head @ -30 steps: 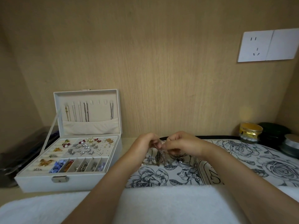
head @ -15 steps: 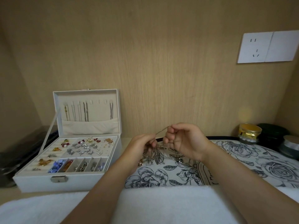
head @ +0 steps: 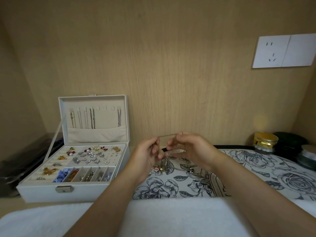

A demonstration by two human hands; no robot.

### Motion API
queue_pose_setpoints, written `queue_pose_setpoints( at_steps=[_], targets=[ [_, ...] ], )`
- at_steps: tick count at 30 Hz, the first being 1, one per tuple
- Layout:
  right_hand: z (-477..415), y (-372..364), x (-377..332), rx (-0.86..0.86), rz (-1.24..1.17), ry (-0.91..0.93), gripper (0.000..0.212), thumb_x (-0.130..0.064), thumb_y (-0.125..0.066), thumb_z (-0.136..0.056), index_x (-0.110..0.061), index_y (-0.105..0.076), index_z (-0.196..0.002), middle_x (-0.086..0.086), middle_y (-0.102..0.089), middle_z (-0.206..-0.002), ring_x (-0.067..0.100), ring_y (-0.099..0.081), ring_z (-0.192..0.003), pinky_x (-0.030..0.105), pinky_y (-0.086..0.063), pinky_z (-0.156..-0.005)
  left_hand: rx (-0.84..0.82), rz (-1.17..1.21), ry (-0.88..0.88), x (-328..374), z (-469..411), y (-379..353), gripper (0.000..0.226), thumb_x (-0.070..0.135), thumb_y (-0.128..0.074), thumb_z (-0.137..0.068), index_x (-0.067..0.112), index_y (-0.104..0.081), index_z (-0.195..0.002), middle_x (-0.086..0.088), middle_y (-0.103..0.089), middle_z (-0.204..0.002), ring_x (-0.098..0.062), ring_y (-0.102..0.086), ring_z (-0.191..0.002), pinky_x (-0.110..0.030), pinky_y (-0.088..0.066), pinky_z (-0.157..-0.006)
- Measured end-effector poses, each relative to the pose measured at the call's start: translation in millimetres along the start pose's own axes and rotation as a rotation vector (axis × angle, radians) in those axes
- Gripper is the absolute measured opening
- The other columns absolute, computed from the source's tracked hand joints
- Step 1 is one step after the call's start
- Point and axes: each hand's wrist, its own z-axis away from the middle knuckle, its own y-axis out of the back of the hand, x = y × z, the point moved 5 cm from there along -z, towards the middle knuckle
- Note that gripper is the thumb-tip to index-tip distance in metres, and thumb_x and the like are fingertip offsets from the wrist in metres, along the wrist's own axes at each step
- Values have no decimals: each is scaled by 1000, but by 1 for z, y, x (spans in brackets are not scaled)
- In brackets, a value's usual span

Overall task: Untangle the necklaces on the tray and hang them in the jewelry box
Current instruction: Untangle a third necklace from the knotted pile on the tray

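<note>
Your left grip [head: 147, 155] and right grip [head: 194, 148] each pinch the same thin chain [head: 168, 135], which is drawn taut between them just above the far side of the floral tray [head: 256, 170]. Leaf pendants [head: 165, 164] dangle below it. The other necklaces lie knotted on the tray around a bead charm [head: 156, 169] and a round silver pendant [head: 189, 170], and it is unclear which strand each piece belongs to. Slacken the chain a little, because a hard pull will probably tighten the knot. Stay low over the tray so anything that slips lands there. Tease the loops apart with your fingertips, trace one strand to its clasp, then feed that end back through instead of dragging the pendants across. Once it is free, lift it by the clasp end and carry it left to the jewelry box [head: 73, 189]. The raised lid [head: 95, 101] shows spare hooks [head: 106, 108] beside the necklaces already hung [head: 92, 118].
</note>
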Motion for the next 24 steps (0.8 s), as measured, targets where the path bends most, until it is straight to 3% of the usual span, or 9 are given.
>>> queue_pose_setpoints(
  at_steps=[2,5,7,10,12,14,16,20,24],
  targets=[
    [0,-2,2,-42,-49,-26,15,-14,-62,-85,-15,-49,-91,12,-67,-102,30,-65,-100,59,-48,-99,-7,-2,-4,-2,-2,-1,28,20,-43,-101,12,-51,-75,3,-31,-52,-16,-40,-49,-35,-47,-72],
    [2,-7,4,-80,-69,-66,36,-6,-64,-81,-17,-36,-101,14,-64,-100,29,-64,-96,48,-58,-78,-4,-1,18,-4,-2,-1,28,21,-42,-101,12,-51,-76,3,-33,-53,-16,-40,-51,-37,-44,-74],
    [1,-8,6,-54,6,-69,39,-5,-65,-83,-18,-34,-103,16,-61,-95,30,-63,-93,43,-55,-80,0,17,44,-8,-1,-1,29,21,-41,-100,14,-47,-73,2,-33,-56,-17,-39,-53,-35,-43,-68],
    [-1,-6,1,56,-59,-19,19,-2,-56,-95,-13,-41,-89,12,-54,-78,27,-61,-80,41,-50,-88,33,-8,30,-9,0,1,32,21,-39,-99,15,-42,-68,1,-30,-57,-17,-37,-54,-34,-38,-67],
    [0,-2,-1,101,-157,-16,27,-8,-48,-99,-15,-41,-74,3,-38,-64,19,-47,-62,35,-47,-76,56,-49,21,-10,0,4,34,20,-38,-100,16,-40,-66,2,-29,-56,-16,-36,-55,-34,-36,-68],
    [0,2,0,135,-69,-26,32,-14,-47,-100,-18,-37,-70,0,-23,-62,14,-29,-54,29,-34,-61,69,-63,28,-11,0,6,40,21,-39,-101,18,-39,-61,2,-27,-54,-16,-35,-53,-35,-36,-70],
    [0,6,3,174,119,-23,35,-16,-52,-99,-20,-39,-66,-2,-25,-60,12,-25,-50,26,-26,-54,92,-115,39,-12,-2,6,49,23,-43,-101,22,-37,-52,2,-24,-51,-16,-34,-49,-37,-38,-72],
    [-3,6,1,287,429,4,41,-24,-60,-95,-22,-42,-58,-7,-35,-49,10,-31,-42,28,-29,-52,126,-230,11,-15,-4,-1,52,26,-53,-97,26,-30,-51,1,-19,-50,-17,-27,-47,-35,-34,-69],
    [-1,14,-2,306,326,26,26,-22,-62,-96,-12,-52,-74,-4,-44,-54,12,-44,-47,36,-48,-63,75,-151,43,-12,-3,-4,37,26,-51,-100,19,-46,-64,4,-27,-49,-15,-35,-48,-32,-37,-67]
  ],
)
